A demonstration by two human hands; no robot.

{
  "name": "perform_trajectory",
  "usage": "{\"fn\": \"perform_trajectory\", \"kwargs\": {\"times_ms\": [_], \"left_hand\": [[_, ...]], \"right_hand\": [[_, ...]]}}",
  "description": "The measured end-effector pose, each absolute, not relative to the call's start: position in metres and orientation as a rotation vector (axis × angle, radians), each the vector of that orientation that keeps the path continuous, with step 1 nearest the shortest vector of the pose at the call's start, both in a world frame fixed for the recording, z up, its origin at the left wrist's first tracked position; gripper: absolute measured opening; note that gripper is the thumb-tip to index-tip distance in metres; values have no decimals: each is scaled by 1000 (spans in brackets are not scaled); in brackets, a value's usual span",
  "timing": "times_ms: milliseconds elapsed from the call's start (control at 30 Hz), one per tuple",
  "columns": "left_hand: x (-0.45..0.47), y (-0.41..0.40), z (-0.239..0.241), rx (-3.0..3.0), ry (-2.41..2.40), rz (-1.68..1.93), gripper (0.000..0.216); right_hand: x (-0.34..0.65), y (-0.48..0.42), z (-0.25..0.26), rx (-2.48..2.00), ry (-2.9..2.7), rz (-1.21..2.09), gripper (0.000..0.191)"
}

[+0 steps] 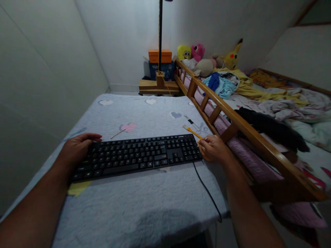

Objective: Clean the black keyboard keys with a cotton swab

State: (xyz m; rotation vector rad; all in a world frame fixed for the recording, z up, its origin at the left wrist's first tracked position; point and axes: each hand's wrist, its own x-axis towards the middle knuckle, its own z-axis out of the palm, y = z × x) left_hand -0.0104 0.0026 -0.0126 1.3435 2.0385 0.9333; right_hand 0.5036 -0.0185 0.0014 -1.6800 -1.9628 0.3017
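Note:
A black keyboard (137, 155) lies across a grey cloth-covered surface (144, 199), its cable (207, 193) trailing toward the front edge. My left hand (77, 148) rests over the keyboard's left end, fingers curled around its corner. My right hand (213, 148) sits at the keyboard's right end, fingers closed on the handle end of a yellow-handled brush (192, 131), which points away toward the back.
A thin stick (117, 133) lies behind the keyboard near a pink heart print. Another small tool (190, 121) lies beyond the brush. A wooden bed rail (232, 120) runs along the right, with bedding and plush toys (207, 55). A pole stand (159, 82) and boxes are at the back.

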Motion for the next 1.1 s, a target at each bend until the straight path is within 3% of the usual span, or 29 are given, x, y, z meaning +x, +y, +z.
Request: {"fn": "perform_trajectory", "kwargs": {"times_ms": [1100], "left_hand": [[-2, 2, -5, 1306, 2079, 922, 36]], "right_hand": [[485, -1, -18, -1569, -1724, 144, 27]]}}
